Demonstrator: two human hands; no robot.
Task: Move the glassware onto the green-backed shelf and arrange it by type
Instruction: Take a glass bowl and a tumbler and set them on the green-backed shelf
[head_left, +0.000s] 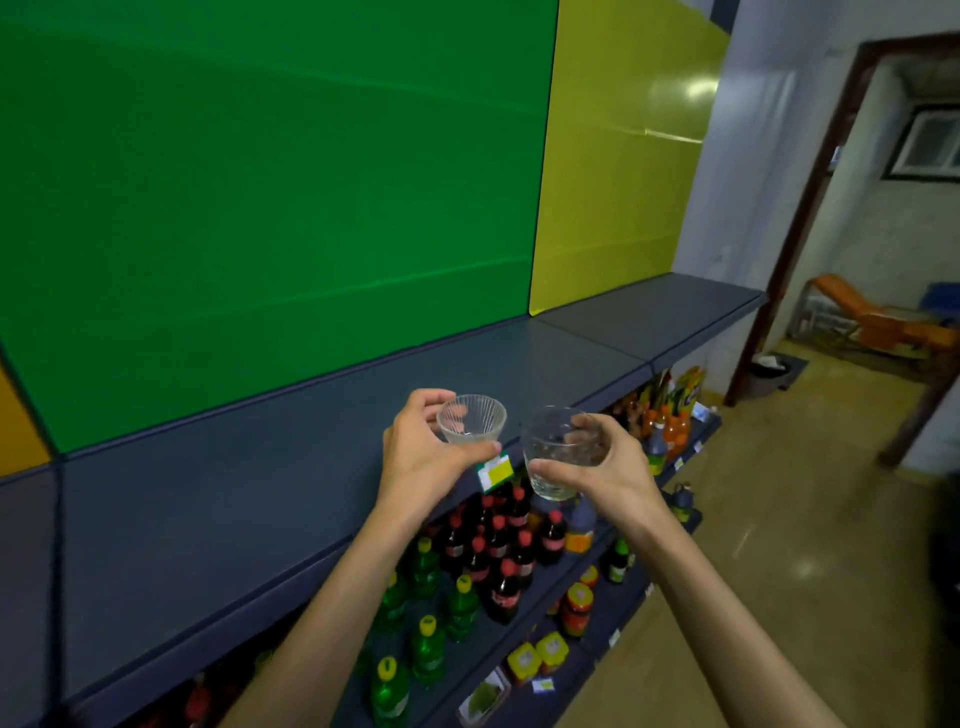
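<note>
In the middle of the frame I see two clear glass pieces, one in each hand. The left hand (423, 449) holds a small ribbed bowl (471, 420); it is transparent, with fine vertical ridges on its flaring wall and a narrow thick base, and the fingers are closed around it, thumb on the near side at the base. The right hand (605, 470) grips a smooth tumbler (558, 452), taller and nearly straight, with a heavy base and small light spots on its wall; the thumb presses low on the near side and the fingers wrap the far side. Both pieces are in the air above the front edge of the dark grey shelf (249, 499), the tumbler just to the right of the bowl, not touching it. The shelf top looks matte and flat. Behind it, filling the upper left, stands the glossy green back panel (270, 182), with a yellow panel (623, 171) to its right. Below the shelf, at lower centre, stand plastic bottles (498, 556) with red and yellow caps.
</note>
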